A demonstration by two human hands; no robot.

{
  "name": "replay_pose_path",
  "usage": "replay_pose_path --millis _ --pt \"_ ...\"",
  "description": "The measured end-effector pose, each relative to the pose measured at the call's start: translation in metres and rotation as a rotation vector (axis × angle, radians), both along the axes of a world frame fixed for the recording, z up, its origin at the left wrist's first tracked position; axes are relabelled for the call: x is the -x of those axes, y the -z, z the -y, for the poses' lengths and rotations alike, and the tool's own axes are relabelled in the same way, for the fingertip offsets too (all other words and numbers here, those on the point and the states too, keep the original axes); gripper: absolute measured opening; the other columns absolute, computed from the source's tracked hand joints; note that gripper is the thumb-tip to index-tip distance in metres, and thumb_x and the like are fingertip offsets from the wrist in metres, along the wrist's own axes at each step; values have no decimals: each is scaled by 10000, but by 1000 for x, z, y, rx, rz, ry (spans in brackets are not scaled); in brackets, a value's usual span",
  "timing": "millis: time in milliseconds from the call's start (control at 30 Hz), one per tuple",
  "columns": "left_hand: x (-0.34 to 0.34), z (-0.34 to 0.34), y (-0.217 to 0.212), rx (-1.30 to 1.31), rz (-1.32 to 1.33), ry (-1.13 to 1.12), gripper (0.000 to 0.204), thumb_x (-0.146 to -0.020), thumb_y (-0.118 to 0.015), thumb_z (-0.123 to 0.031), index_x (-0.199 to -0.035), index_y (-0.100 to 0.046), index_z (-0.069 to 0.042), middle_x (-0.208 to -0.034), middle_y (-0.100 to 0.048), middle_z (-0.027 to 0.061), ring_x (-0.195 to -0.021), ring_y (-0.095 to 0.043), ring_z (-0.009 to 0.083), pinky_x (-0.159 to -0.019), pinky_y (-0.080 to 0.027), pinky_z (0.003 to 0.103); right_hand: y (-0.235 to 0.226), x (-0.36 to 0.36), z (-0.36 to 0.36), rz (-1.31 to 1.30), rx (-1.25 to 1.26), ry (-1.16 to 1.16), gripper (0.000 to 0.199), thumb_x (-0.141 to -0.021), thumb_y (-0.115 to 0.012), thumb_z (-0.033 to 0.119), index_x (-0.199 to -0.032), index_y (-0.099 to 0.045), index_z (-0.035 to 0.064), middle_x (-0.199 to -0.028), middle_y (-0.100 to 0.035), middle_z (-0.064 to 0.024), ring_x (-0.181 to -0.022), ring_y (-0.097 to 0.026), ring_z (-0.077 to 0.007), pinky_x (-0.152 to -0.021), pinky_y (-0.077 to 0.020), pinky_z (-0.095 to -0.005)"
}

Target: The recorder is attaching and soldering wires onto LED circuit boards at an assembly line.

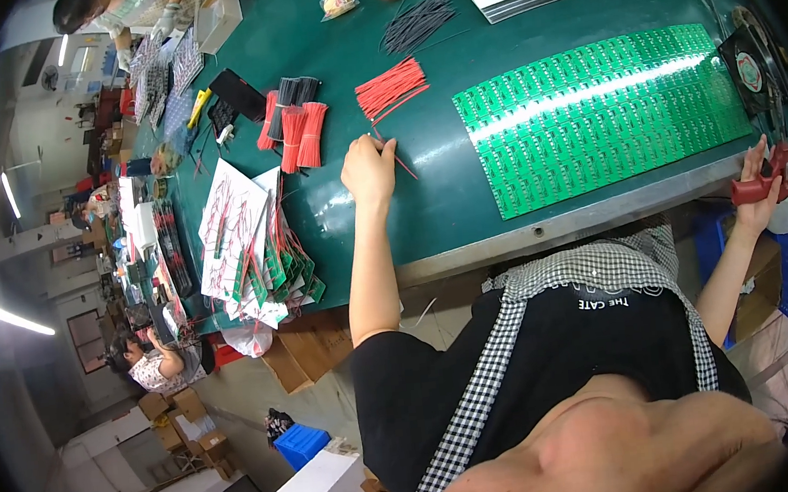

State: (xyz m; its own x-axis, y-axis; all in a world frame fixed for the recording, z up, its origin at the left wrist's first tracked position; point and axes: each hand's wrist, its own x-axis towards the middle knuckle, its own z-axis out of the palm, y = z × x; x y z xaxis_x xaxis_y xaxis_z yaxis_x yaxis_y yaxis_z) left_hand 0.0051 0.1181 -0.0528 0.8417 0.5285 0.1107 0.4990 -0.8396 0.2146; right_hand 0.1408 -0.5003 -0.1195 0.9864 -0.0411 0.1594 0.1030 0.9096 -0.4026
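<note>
Red wire (403, 163) | pinched by left hand (368, 168) on worktop (446, 195) | best drawn singly from bundle (390, 89) | right hand (762, 184) closed around red tool (753, 189)

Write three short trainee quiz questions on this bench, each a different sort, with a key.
1. True or false: the left hand touches a red wire on the green table.
2. What does the right hand hold? A) a dark red tool B) a black wire bundle C) a white sheet
3. Fill in: the large panel of circuit boards is coloured ____.

Key: 1 true; 2 A, a dark red tool held at the table's edge; 3 green.
</note>
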Motion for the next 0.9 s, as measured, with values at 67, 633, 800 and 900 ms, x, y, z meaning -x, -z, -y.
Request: replay_pose_path --millis 67,633,800,900 --pt "13 2 4 -9 9 1 192 -745 -641 -206 -738 -559 -34 -773 -578 111 -763 -572 299 -667 -442 402 2 0 2 -2 -11 -2 625 -833 -543 74 -1360 -210 29 -1433 -137 -194 -1316 -211 -291 -1102 -160 -436" --pt "-93 -17 5 -458 29 700 118 -672 -579 -79 -750 -503 -34 -745 -532 99 -751 -550 273 -642 -462 380 -2 5 0 46 -203 -147 619 -827 -498 13 -1376 -219 72 -1443 -145 -171 -1313 -221 -297 -1087 -160 -459" --pt "-95 -20 5 -411 79 721 35 -690 -551 -54 -694 -520 -38 -704 -576 113 -709 -596 268 -632 -478 385 -12 16 -14 77 -190 -159 605 -843 -488 28 -1376 -204 55 -1440 -137 -183 -1297 -256 -293 -1090 -166 -446" --pt "-92 -21 -1 -318 -24 614 72 -763 -534 -102 -744 -531 -33 -716 -590 127 -710 -586 299 -630 -468 399 -12 25 -13 101 -157 -183 612 -848 -502 47 -1376 -193 51 -1440 -130 -188 -1292 -266 -286 -1092 -165 -448"
